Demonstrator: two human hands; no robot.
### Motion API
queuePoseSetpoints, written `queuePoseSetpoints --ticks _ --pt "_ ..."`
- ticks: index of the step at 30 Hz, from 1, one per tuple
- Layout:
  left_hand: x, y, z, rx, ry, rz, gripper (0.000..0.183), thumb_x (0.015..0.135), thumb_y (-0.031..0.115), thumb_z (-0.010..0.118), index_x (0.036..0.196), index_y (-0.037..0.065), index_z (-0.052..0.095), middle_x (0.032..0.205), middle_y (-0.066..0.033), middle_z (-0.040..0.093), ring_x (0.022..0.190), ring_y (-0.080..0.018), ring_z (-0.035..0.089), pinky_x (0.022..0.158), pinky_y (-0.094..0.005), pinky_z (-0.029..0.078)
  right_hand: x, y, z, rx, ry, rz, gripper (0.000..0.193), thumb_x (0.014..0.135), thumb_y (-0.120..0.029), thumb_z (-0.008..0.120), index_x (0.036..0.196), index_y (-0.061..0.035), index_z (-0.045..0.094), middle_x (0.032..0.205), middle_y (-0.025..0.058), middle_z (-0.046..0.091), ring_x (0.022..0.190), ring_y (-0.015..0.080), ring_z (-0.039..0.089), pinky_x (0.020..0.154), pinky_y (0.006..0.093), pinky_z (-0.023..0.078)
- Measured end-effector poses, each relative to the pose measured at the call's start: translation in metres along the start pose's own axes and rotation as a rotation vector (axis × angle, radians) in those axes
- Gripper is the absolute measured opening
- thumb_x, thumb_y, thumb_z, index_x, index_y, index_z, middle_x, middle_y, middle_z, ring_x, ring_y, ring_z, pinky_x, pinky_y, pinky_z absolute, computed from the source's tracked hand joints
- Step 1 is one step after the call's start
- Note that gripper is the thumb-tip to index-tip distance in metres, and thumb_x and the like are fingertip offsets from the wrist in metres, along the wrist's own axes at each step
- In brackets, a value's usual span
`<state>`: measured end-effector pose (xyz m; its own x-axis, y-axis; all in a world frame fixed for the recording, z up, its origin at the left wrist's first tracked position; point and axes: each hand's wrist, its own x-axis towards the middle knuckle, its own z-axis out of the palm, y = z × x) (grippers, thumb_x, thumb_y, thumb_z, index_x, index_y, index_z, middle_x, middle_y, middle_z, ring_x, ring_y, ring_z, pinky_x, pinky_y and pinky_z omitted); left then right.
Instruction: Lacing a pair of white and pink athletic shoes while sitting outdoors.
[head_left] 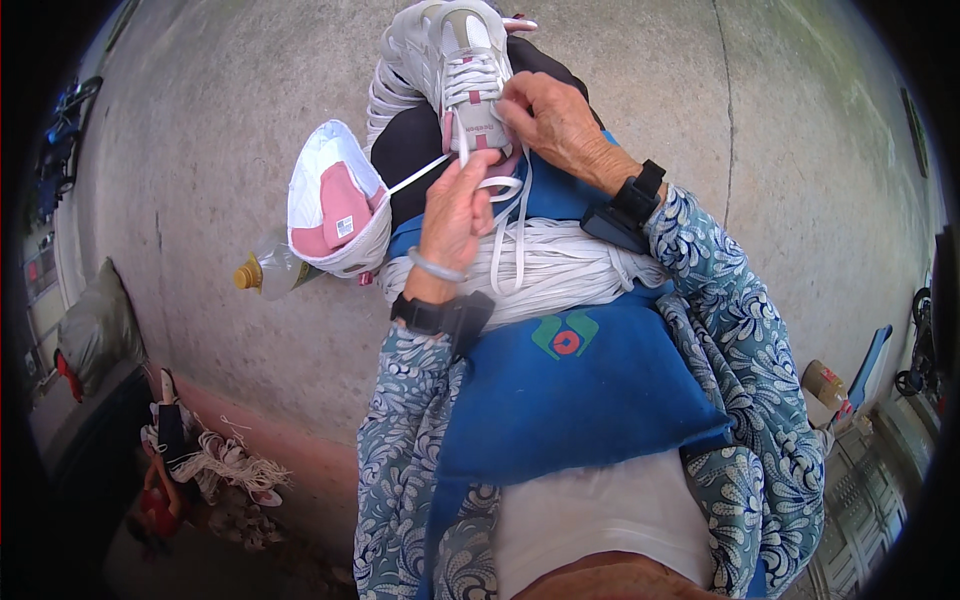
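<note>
Shoe (462, 70) rests on the lap, toe away. Left hand (455, 215) pinches the lace (420, 175), fingers closed. Right hand (555, 120) grips lace at the eyelets w/ curled fingers. Best to keep lace taut & flat, feeding each eyelet evenly.

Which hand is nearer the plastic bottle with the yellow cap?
Left. The left hand pinches a white lace just right of the second shoe, which lies by the bottle. The right hand is farther away, on the laced sneaker.
</note>
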<state>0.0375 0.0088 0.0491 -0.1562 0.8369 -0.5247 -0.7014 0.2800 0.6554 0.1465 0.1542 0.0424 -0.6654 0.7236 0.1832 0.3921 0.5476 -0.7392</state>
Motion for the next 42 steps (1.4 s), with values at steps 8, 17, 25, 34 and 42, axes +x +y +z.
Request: queuePoseSetpoints --ticks 8,17,25,34,42 --pt "0.011 -0.007 0.006 0.07 0.163 -0.1 0.031 0.091 0.037 0.048 0.093 0.008 0.059 0.059 0.0055 0.047 0.042 -0.003 0.039 0.037 -0.0168 0.029 -0.016 0.001 0.007 -0.06 -0.21 -0.073 0.026 0.079 -0.02 0.06 0.09 0.0026 0.052 0.068 0.0238 0.056 0.064 0.0406 0.057 0.057 0.0445 0.044" --pt "-0.025 0.006 -0.001 0.324 0.267 0.297 0.034 0.095 0.033 0.04 0.11 0.004 0.051 0.054 0.0034 0.039 0.04 -0.0037 0.033 0.035 -0.0186 0.025 -0.018 -0.028 -0.004 0.661 -0.605 0.406 0.018 0.081 -0.014 0.053 0.069 -0.0005 0.059 0.059 0.0023 0.056 0.053 0.0126 0.053 0.049 0.0283 0.041" --pt "-0.015 0.027 -0.003 0.307 0.05 0.014 0.046 0.094 0.042 0.039 0.079 0.003 0.058 0.063 -0.0005 0.052 0.052 -0.0071 0.048 0.048 -0.0209 0.039 -0.03 -0.07 0.005 0.474 -0.531 -0.199 0.025 0.089 -0.019 0.047 0.077 0.0013 0.056 0.065 0.0108 0.056 0.058 0.0215 0.053 0.059 0.0346 0.044" --pt "-0.042 0.059 -0.013 0.029 -0.238 0.176 0.027 0.093 0.025 0.044 0.085 0.001 0.054 0.068 -0.0057 0.054 0.057 -0.0138 0.054 0.051 -0.0253 0.046 -0.027 -0.038 -0.02 0.572 -0.668 0.178 0.029 0.089 -0.025 0.045 0.088 0.0003 0.06 0.077 0.0089 0.058 0.065 0.0137 0.056 0.056 0.0279 0.045" --pt "-0.051 0.031 0.012 0.346 -0.434 -0.107 0.033 0.094 0.026 0.042 0.08 -0.001 0.056 0.08 -0.0133 0.06 0.054 -0.0143 0.055 0.051 -0.0246 0.046 -0.021 -0.057 0.007 1.599 -0.372 0.944 0.022 0.089 -0.018 0.05 0.094 0.0024 0.057 0.069 0.0026 0.053 0.056 0.0078 0.049 0.05 0.0203 0.04"
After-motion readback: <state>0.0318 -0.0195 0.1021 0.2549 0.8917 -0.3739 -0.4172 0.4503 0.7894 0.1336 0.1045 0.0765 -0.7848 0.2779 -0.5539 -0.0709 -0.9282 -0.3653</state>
